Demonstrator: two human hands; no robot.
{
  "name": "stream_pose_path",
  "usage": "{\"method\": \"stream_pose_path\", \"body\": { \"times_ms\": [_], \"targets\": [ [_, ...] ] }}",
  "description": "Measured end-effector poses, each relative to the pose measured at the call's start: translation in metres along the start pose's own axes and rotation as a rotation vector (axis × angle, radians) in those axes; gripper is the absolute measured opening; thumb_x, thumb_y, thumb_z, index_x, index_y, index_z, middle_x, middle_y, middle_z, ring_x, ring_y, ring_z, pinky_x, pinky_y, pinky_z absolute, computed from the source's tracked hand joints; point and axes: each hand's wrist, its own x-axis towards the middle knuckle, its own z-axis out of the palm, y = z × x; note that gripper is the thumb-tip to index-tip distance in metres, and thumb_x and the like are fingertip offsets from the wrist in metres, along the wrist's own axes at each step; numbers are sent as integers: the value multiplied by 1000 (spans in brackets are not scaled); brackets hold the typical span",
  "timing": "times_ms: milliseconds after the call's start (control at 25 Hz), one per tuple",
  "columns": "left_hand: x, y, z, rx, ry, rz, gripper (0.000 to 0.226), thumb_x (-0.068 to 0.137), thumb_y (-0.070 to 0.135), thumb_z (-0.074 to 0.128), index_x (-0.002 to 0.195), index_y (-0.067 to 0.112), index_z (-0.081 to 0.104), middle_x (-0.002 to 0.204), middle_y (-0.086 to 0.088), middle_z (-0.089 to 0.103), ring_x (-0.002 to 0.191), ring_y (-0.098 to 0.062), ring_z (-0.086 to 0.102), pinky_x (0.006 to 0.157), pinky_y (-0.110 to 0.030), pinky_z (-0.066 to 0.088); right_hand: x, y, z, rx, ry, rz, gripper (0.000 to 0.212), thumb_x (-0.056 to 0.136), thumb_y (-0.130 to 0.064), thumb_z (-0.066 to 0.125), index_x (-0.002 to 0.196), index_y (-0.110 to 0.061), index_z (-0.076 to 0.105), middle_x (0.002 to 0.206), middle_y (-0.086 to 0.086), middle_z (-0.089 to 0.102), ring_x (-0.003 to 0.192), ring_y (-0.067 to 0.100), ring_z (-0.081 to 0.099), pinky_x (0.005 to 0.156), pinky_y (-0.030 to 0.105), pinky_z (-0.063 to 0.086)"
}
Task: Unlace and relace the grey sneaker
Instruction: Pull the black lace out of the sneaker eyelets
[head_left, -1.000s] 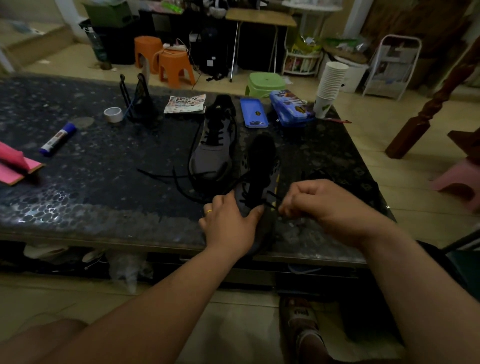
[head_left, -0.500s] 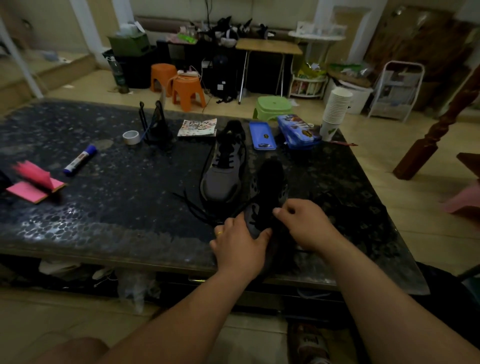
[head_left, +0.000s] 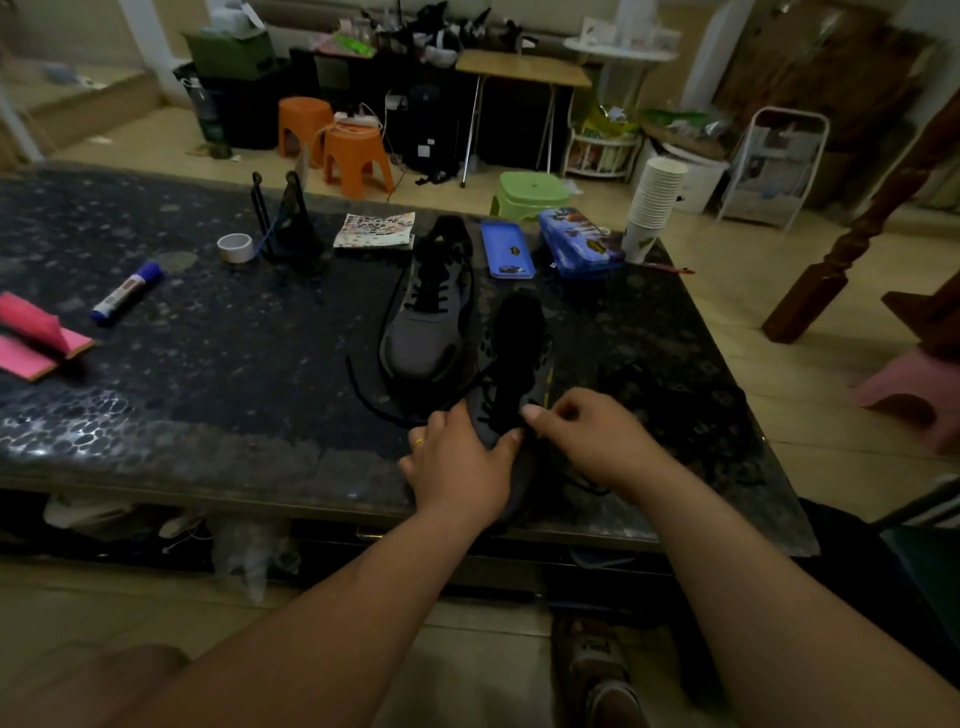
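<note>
- The grey sneaker (head_left: 513, 364) lies at the table's (head_left: 208, 364) near edge, toe pointing to 6 o'clock and heel opening to 12.
- The left hand (head_left: 460, 467) holds its toe end. The thumb (head_left: 511, 440) lies across the top and the fingers wrap the side at 9 o'clock. A yellow ring (head_left: 418, 442) shows on one finger.
- The right hand (head_left: 592, 439) sits at 3 o'clock of the lacing, its fingers curled in tight. The fingertips (head_left: 531, 413) touch the eyelet row; it is too dark to tell whether a lace is pinched between them.
- There are two sneakers. The second sneaker (head_left: 428, 322) stands just beside the first at 11 o'clock, and its loose black lace (head_left: 363, 387) trails toward 7.
- At 12 to 1 o'clock lie two blue items, a flat lid (head_left: 506, 249) and a pencil case (head_left: 576, 244), and one stack of paper cups (head_left: 652, 208).
- At 10 o'clock lie one tape roll (head_left: 235, 248), one marker (head_left: 127, 293) and one printed sheet (head_left: 375, 229).
- On the floor beyond stand two orange stools (head_left: 356, 158) and one green stool (head_left: 530, 192).
- The prints on the pencil case, the sheet and the marker are too blurred to read.
</note>
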Motion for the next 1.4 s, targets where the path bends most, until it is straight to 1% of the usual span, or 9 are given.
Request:
{"method": "stream_pose_path", "body": {
  "times_ms": [200, 320, 400, 520, 880, 1000, 1120, 1240, 1400],
  "targets": [
    [1, -2, 2, 26, 11, 14, 60, 93, 67, 56, 136, 26, 50, 136, -3, 51, 132, -33, 42, 105, -52, 37, 6, -12, 1, 133, 75, -146, 31, 98, -34, 66, 78, -12, 63, 84, 9, 66, 76, 17, 63, 71, 37, 49],
    [2, -3, 3, 41, 5, 11, 65, 93, 68, 55, 141, 24, 48, 138, -4, 50, 133, -34, 40, 106, -53, 35, -6, -24, -16, 785, 172, -90, 26, 96, -15, 58, 72, -7, 61, 73, 16, 66, 69, 24, 61, 70, 39, 52],
    [3, -2, 3, 36, 3, 8, 67, 93, 69, 55, 142, 24, 48, 139, -4, 50, 134, -34, 40, 106, -53, 35, -14, -34, -31, 1248, 203, -56, 23, 96, -7, 48, 74, -11, 52, 58, 7, 49, 54, 22, 50, 61, 37, 51],
    [3, -1, 3, 29, -3, 7, 67, 93, 68, 55, 144, 25, 47, 141, -5, 49, 135, -35, 39, 107, -54, 34, -25, -40, -46, 1398, 216, -15, 27, 97, -7, 45, 73, -18, 43, 53, -3, 30, 41, 10, 26, 39, 23, 24],
    [6, -1, 1, 31, -48, -15, 69, 93, 68, 55, 144, 23, 46, 145, -6, 47, 138, -36, 37, 109, -54, 33, -63, -41, -86, 1331, 213, -176, 31, 99, -13, 47, 70, -23, 39, 57, -2, 24, 46, 11, 18, 42, 25, 13],
    [3, -1, -3, 5, -43, 18, 74, 90, 70, 56, 147, 26, 42, 146, -6, 48, 138, -37, 38, 109, -55, 33, -44, -13, -55, 722, 175, 53, 26, 102, -27, 56, 79, -16, 52, 66, 1, 54, 56, 18, 49, 51, 33, 42],
    [6, -2, -8, -121, -53, 28, 79, 87, 66, 58, 153, 29, 36, 147, -3, 47, 137, -34, 41, 113, -55, 34, -23, 12, -16, -99, 119, 98, 29, 99, -47, 60, 101, -19, 62, 109, 5, 63, 100, 25, 62, 88, 44, 54],
    [16, -3, -17, -421, -50, 38, 55, 86, 68, 55, 123, 28, 55, 122, 3, 58, 114, -21, 58, 99, -48, 49, -17, 4, -3, -35, 302, -134, 14, 101, -28, 57, 112, -24, 64, 112, 0, 56, 106, 22, 58, 89, 36, 49],
    [43, 3, -32, -440, -81, 72, 23, 95, 39, 69, 92, 18, 62, 86, 1, 66, 78, -14, 61, 66, -31, 48, -10, -11, 15, 68, 226, -340, 26, 102, -15, 51, 116, -30, 67, 101, -6, 53, 90, 15, 58, 77, 30, 45]
  ]
}}
